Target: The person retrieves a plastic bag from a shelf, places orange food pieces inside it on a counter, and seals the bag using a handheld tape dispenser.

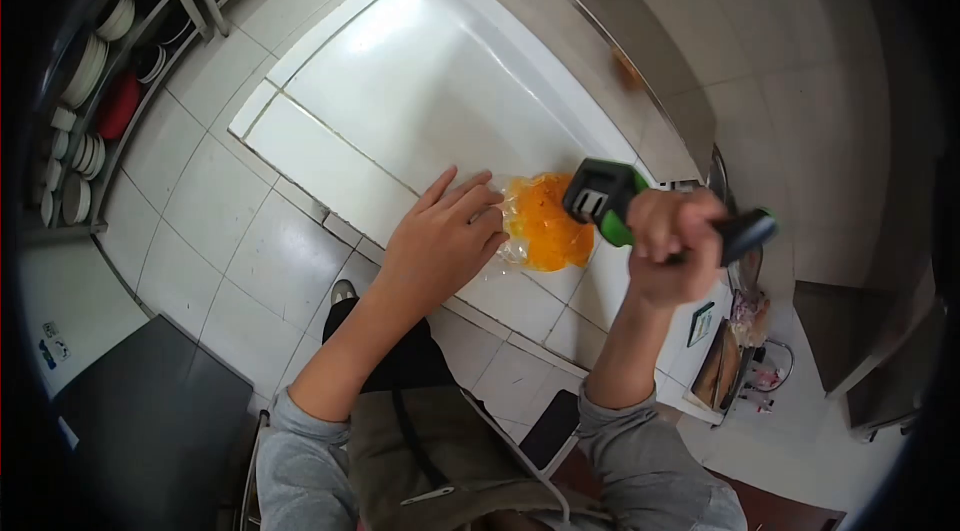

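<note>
A clear plastic bag [548, 223] with flattened, bright orange-yellow contents lies on the white tiled counter [340, 146]. My left hand [445, 231] rests palm down at the bag's left edge, its fingers stretched out and slightly apart, fingertips right at the plastic. To the right of the bag, my right hand [677, 239] is wrapped round the handle of a black and green knife sharpener [603, 193]. The slotted head of the sharpener points left and overlaps the bag's right edge in this view. The right hand is a little blurred.
A raised metal-edged ledge [600, 26] runs along the counter's far right side. Racks with stacked plates [88, 71] stand at the left. A dark-topped surface [160, 411] fills the lower left. A brown wooden board [718, 366] sits past the counter's right end.
</note>
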### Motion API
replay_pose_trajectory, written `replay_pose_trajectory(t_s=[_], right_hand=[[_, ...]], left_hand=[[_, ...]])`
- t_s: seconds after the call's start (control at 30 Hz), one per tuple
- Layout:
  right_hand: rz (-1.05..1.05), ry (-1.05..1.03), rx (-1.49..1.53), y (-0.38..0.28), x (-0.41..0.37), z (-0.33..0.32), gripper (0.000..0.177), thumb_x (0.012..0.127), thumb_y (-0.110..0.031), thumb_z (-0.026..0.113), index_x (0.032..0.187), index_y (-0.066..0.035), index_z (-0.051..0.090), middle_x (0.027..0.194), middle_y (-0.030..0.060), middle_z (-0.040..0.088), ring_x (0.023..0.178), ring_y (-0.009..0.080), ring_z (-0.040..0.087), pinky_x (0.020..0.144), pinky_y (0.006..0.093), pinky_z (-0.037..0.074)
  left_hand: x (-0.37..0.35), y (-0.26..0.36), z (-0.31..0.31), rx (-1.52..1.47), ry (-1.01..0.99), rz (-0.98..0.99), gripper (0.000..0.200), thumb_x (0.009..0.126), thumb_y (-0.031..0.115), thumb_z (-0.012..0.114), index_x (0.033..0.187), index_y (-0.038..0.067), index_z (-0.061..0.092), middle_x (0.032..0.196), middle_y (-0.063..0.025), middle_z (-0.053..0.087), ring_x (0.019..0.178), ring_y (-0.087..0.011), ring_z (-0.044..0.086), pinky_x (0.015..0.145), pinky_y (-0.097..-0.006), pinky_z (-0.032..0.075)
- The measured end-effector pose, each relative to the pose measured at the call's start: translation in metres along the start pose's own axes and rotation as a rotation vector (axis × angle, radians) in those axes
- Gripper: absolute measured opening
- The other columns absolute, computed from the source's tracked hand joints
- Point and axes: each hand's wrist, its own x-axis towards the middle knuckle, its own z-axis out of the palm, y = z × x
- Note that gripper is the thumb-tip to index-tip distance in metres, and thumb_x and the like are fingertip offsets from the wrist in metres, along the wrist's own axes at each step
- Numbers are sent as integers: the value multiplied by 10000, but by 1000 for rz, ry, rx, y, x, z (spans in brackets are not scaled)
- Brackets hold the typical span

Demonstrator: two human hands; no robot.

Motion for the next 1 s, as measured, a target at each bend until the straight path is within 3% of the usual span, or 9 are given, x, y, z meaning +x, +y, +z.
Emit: replay_pose_trajectory(t_s=[0.07,0.13,0.33,0.4,0.47,0.6,0.67,0.87,1.0], right_hand=[[6,-64,59,10,3,4,226,801,-17,489,614,-85,383,468,34,393,403,113,349,410,258,285],[215,187,-147,41,-6,17,232,795,-13,485,610,-91,369,483,21,377,414,102,344,407,250,289],[43,-66,5,14,18,9,244,796,0,487,605,-96,367,490,1,362,406,91,326,383,240,273],[191,243,-55,46,-1,23,265,807,-13,483,597,-101,347,478,4,357,395,87,316,385,241,273],[194,59,-239,41,4,28,285,821,-31,473,591,-109,324,469,1,341,393,86,310,394,239,278],[121,-19,93,22,13,16,268,802,-18,490,596,-96,337,473,-1,325,397,92,307,402,246,282],[177,172,-59,47,-4,23,246,801,-11,490,612,-92,354,477,-2,329,403,95,319,398,246,273],[112,-39,-20,21,9,13,252,798,-37,484,601,-97,338,473,12,349,398,95,314,389,240,262],[208,82,-150,41,8,8,253,791,-53,475,584,-103,339,470,13,350,387,100,315,381,251,272]], left_hand=[[1,2,-2,-11,1,-14,122,793,196,668,774,95,602,1057,-17,589,1153,-201,525,1038,-412,361],[2,2,-3,-51,14,-32,151,783,183,678,737,83,575,1055,-30,586,1169,-216,513,1039,-420,357],[2,-1,-2,-89,28,-29,155,767,181,687,739,78,575,1060,-50,579,1197,-254,487,1033,-425,361],[2,0,-1,-89,25,-32,156,764,182,689,742,76,576,1062,-51,577,1202,-257,482,1033,-428,360],[3,-1,-3,-73,40,-28,158,762,182,691,746,74,577,1065,-52,575,1208,-260,477,1034,-430,359],[3,-3,-3,-91,52,-29,164,752,182,696,753,70,576,1072,-61,569,1205,-271,477,1032,-432,362],[1,-3,-2,-100,45,-22,165,748,181,697,755,70,576,1075,-64,567,1201,-274,480,1031,-431,364],[2,-3,-2,-93,66,-27,165,727,173,710,745,70,581,1082,-58,566,1192,-288,478,1002,-417,394],[3,-2,-3,-73,85,-26,171,715,172,715,736,70,579,1086,-50,567,1196,-296,466,958,-403,420]])
